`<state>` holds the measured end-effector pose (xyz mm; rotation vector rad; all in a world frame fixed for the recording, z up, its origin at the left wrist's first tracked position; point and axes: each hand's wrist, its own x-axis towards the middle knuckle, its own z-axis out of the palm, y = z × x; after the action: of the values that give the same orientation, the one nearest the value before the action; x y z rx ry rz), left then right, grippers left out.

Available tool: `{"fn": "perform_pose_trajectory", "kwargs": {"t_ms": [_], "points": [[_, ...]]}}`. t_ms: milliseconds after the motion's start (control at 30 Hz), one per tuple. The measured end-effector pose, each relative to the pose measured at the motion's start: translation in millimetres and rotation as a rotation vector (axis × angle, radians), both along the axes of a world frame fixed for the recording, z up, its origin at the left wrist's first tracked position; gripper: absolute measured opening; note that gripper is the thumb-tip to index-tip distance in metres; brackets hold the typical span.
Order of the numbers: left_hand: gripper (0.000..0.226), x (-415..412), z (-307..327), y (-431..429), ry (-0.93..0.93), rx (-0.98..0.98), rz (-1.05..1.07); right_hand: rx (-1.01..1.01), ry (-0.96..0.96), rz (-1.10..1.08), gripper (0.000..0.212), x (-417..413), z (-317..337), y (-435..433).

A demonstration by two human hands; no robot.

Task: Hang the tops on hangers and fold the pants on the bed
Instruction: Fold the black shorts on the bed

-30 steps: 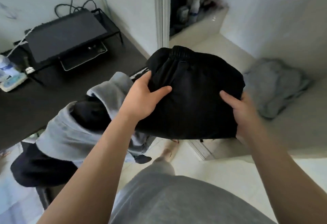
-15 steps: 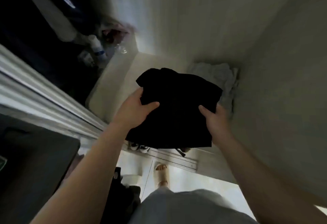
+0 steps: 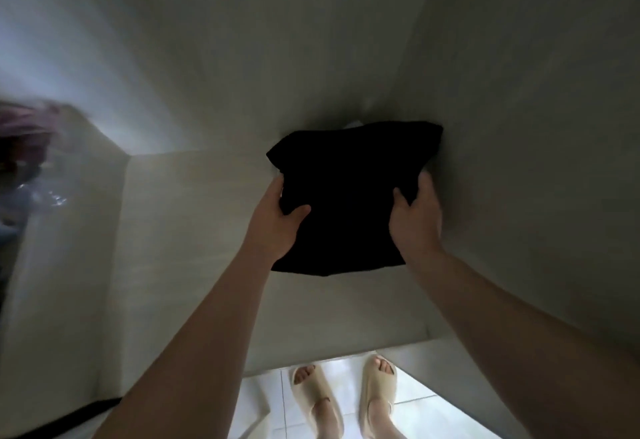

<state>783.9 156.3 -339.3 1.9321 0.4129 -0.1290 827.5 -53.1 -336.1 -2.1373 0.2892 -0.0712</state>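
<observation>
A pale, smooth shelf (image 3: 194, 216) fills a walled recess in the head view. The folded black fabric pants (image 3: 346, 196) are at the shelf's back right corner, close against the wall, probably for storing. The left hand (image 3: 277, 227) and right hand (image 3: 415, 220) each grip 1 side, thumbs on top, keeping the fold square.

Dim pale closet walls (image 3: 242, 57), tiled floor (image 3: 426, 414)
</observation>
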Motion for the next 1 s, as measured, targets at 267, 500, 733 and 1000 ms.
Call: {"fn": "perform_pose_trajectory", "kwargs": {"t_ms": [267, 500, 733, 1000], "points": [[0.077, 49.9, -61.7, -3.6, 0.256, 0.504, 0.167, -0.504, 0.173, 0.138, 0.081, 42.1, -46.4, 14.2], [0.068, 0.0, -136.8, -41.7, 0.047, 0.695, -0.109, -0.772, 0.2, 0.437, 0.086, -8.0, -134.5, 9.3], [0.09, -20.9, -170.4, -30.3, -0.069, 0.753, -0.209, -0.852, 0.188, 0.562, 0.102, -27.3, -161.7, -16.2], [0.094, 32.0, -157.7, -13.3, 0.075, 0.69, -0.252, -0.819, 0.258, 0.582, 0.105, 25.8, -159.7, -0.6]]}}
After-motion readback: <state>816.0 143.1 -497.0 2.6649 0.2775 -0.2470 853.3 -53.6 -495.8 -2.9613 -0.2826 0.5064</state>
